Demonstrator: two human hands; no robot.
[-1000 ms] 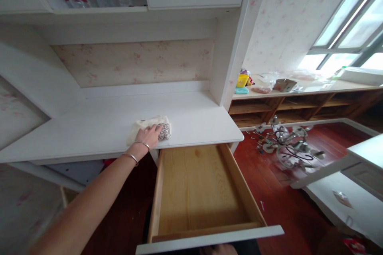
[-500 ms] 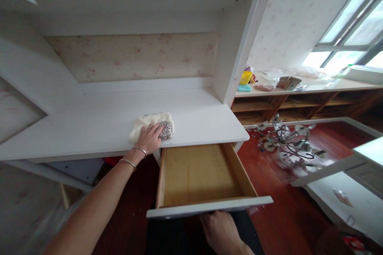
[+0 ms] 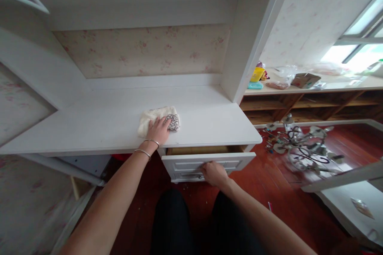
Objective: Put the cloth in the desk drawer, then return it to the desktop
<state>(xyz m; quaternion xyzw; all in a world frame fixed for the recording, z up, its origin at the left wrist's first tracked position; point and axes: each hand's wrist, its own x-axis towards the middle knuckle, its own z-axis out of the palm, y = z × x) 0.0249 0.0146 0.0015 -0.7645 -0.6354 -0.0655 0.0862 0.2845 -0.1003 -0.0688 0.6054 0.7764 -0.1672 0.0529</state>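
Note:
My left hand (image 3: 158,129) lies flat on a cream cloth (image 3: 151,116) with a dark patterned patch, which rests on the white desk top (image 3: 104,123). Two thin bangles circle that wrist. My right hand (image 3: 213,173) presses against the white front of the drawer (image 3: 182,163) under the desk. The drawer is almost shut, with only a narrow strip of its wooden inside showing. My dark trouser legs fill the bottom middle.
A white upright panel (image 3: 254,44) bounds the desk on the right. Beyond it a wooden shelf unit (image 3: 314,105) carries a yellow cup, bags and a small box. A chandelier (image 3: 302,147) lies on the red wood floor. White furniture parts (image 3: 344,199) stand at the right.
The drawer went from pulled far out to nearly shut, with my right hand against its front. My left hand stayed on the cloth. The view shifted slightly.

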